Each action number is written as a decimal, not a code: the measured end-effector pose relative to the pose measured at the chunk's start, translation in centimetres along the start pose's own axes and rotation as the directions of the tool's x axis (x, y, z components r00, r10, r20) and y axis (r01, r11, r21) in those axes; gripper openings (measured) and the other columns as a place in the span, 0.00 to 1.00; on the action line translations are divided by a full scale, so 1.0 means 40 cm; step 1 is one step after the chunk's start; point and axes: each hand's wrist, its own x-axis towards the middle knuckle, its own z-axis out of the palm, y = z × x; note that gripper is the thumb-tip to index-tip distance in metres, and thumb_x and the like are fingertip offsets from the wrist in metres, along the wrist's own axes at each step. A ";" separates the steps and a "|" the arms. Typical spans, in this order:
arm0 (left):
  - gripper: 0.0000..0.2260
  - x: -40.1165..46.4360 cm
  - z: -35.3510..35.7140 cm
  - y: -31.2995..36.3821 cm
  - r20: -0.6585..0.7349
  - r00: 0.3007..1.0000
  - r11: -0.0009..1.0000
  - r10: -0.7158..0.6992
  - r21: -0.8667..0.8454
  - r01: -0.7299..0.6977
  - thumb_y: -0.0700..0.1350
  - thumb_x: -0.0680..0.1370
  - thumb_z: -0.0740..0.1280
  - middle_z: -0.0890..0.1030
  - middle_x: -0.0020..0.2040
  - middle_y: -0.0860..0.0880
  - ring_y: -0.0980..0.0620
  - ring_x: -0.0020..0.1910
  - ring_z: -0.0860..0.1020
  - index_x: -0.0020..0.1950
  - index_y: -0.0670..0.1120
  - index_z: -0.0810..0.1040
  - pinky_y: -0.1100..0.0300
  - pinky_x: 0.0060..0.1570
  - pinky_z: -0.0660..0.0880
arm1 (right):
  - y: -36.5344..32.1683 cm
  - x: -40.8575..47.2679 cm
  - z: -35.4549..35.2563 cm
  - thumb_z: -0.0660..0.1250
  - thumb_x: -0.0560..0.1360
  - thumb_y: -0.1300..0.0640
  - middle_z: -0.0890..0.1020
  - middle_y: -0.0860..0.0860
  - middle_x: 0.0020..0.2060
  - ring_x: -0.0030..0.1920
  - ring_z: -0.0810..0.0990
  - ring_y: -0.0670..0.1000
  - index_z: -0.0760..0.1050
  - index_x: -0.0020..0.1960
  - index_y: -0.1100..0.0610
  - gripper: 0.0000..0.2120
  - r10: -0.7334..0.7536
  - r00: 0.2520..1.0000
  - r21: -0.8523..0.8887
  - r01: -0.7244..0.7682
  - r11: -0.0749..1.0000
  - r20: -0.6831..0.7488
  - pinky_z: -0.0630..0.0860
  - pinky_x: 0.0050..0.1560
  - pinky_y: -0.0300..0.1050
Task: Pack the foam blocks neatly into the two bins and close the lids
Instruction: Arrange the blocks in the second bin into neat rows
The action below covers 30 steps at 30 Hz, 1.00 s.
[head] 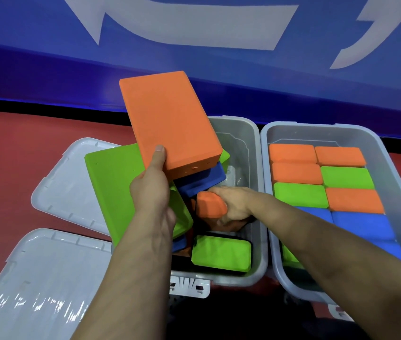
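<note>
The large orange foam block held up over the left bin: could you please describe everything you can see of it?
The large orange foam block is a flat rectangular slab with rounded edges and a matte, slightly grainy surface. A few small nicks mark its near side face. It is tilted, broad face toward the camera, above the left bin. The left hand grips its near corner, thumb pressed on the broad face. Its lower edge overlaps a blue block and a big green block; whether it touches them is unclear.

Background: floor and wall.
I face a red floor meeting a blue wall with white markings.
</note>
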 end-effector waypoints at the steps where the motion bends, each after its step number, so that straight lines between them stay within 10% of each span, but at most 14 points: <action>1: 0.13 -0.002 0.002 0.000 0.001 1.000 1.000 0.000 -0.001 0.000 0.56 0.75 0.75 0.86 0.53 0.49 0.50 0.45 0.80 0.47 0.47 0.81 0.60 0.41 0.71 | -0.001 0.003 0.005 0.79 0.66 0.41 0.73 0.51 0.70 0.68 0.75 0.56 0.57 0.78 0.46 0.48 0.004 1.000 0.005 -0.004 1.000 0.004 0.72 0.64 0.50; 12: 0.13 -0.007 0.005 -0.006 0.002 1.000 1.000 0.016 0.023 -0.016 0.56 0.75 0.75 0.85 0.49 0.48 0.50 0.44 0.79 0.45 0.47 0.81 0.58 0.44 0.72 | 0.018 0.044 0.084 0.79 0.66 0.38 0.70 0.53 0.72 0.72 0.70 0.58 0.51 0.81 0.44 0.54 0.063 0.996 0.025 -0.065 0.998 0.059 0.68 0.71 0.53; 25: 0.14 -0.008 0.008 -0.003 0.005 1.000 0.999 0.015 0.029 -0.015 0.56 0.74 0.76 0.86 0.54 0.47 0.49 0.47 0.81 0.46 0.46 0.81 0.57 0.50 0.72 | -0.036 -0.069 0.114 0.70 0.58 0.21 0.26 0.49 0.77 0.77 0.26 0.53 0.24 0.78 0.45 0.71 0.067 0.981 -0.058 -0.058 0.997 0.180 0.29 0.77 0.59; 30: 0.14 -0.006 0.008 -0.008 0.014 1.000 0.999 0.022 0.029 -0.022 0.56 0.74 0.76 0.86 0.54 0.48 0.48 0.51 0.83 0.47 0.46 0.80 0.57 0.51 0.74 | -0.019 -0.052 0.124 0.66 0.67 0.23 0.46 0.53 0.81 0.79 0.48 0.60 0.32 0.81 0.45 0.60 0.014 0.998 -0.075 -0.010 0.997 0.064 0.45 0.79 0.57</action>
